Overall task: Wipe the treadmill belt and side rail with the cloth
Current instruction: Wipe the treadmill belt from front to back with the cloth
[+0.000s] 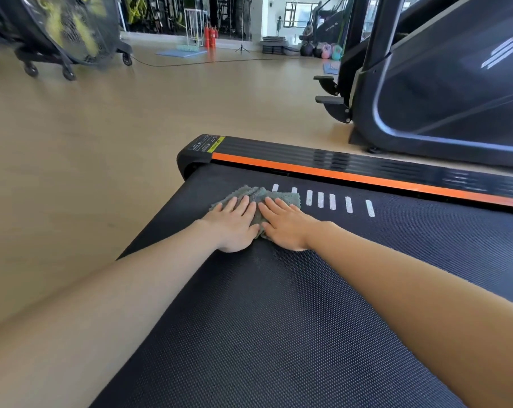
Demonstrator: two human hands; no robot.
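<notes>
— Over on the left, what stands there?
— A black caged fan on castors, on the pale wood floor, well apart from the treadmill.
— And the left hand?
— Flat, fingers straight, palm pressing down on the grey cloth. Nothing is clenched or pinched.
— How does the cloth lie?
— Bunched, with its long axis running left to right, roughly along the side rail. It sits on the belt close to the belt's left end. A dark strip of belt separates it from the rail.
— The right hand?
— Same: laid flat on the cloth just beside the left one, fingers pointing toward the rail.
— Which way does the belt run?
— Its length follows the orange-striped rail, from the end cap at left off to the right edge.
— Anything beside the cloth?
— A row of white marks on the belt, starting at the cloth's right edge.
— Farther right?
— Another dark exercise machine stands beyond the rail.
</notes>
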